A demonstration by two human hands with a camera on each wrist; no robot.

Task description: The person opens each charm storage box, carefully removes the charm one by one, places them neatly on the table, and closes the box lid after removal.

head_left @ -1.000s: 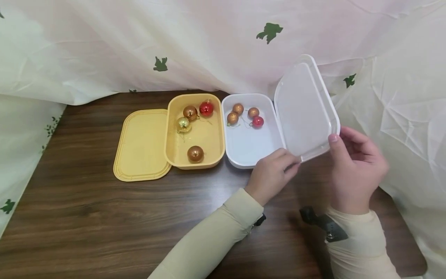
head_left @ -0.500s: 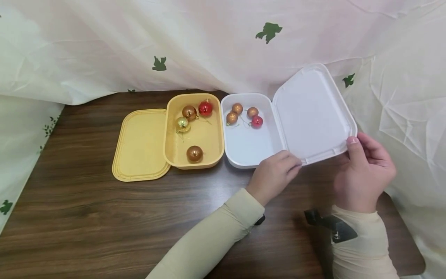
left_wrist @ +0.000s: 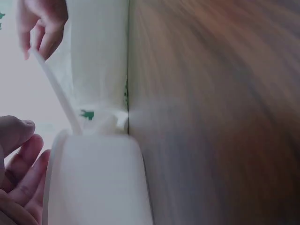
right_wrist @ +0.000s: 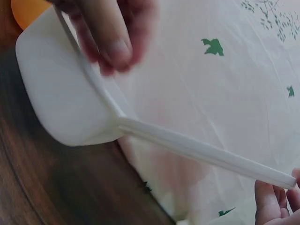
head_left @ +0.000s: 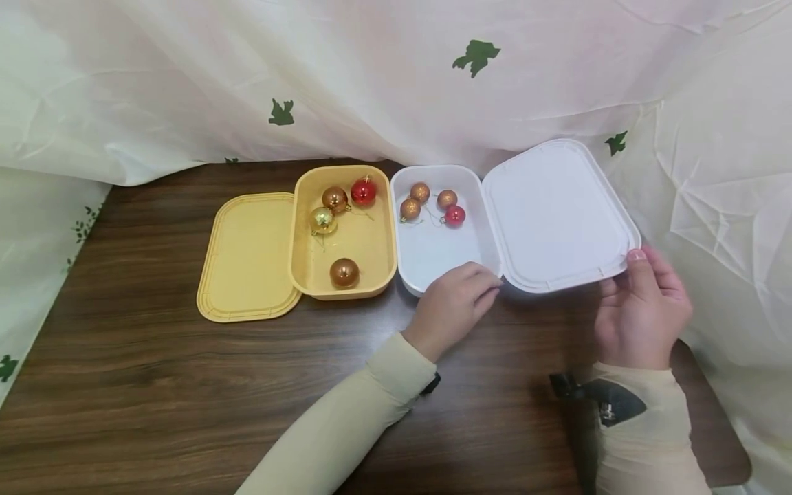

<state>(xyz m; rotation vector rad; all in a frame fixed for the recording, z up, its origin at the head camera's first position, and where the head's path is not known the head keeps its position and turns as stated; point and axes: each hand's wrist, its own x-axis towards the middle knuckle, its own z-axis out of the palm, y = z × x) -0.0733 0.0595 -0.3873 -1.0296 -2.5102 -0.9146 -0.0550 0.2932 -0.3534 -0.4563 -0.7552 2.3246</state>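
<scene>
My right hand (head_left: 646,309) pinches the near right corner of a white lid (head_left: 563,213), thumb on top and fingers beneath. The lid's left edge meets the right rim of a white plastic box (head_left: 445,258); in the right wrist view the lid (right_wrist: 201,152) slants away from that rim. My left hand (head_left: 454,306) is over the box's near right corner. In the left wrist view its thumb and fingers (left_wrist: 30,150) stand apart beside the box wall (left_wrist: 101,183), with nothing between them. Inside the white box lie three glittery orange baubles (head_left: 420,192) and a red bauble (head_left: 454,216).
Left of the white box stands a yellow box (head_left: 374,251) holding brown baubles (head_left: 344,273), a gold bauble (head_left: 322,220) and a red bauble (head_left: 364,191). A yellow lid (head_left: 250,258) lies against its left side. White cloth (head_left: 371,69) hangs behind the dark wooden table (head_left: 185,385).
The white lid has swung outward and down to the right with my right hand. My left hand has let go of the lid's near left corner and moved left.
</scene>
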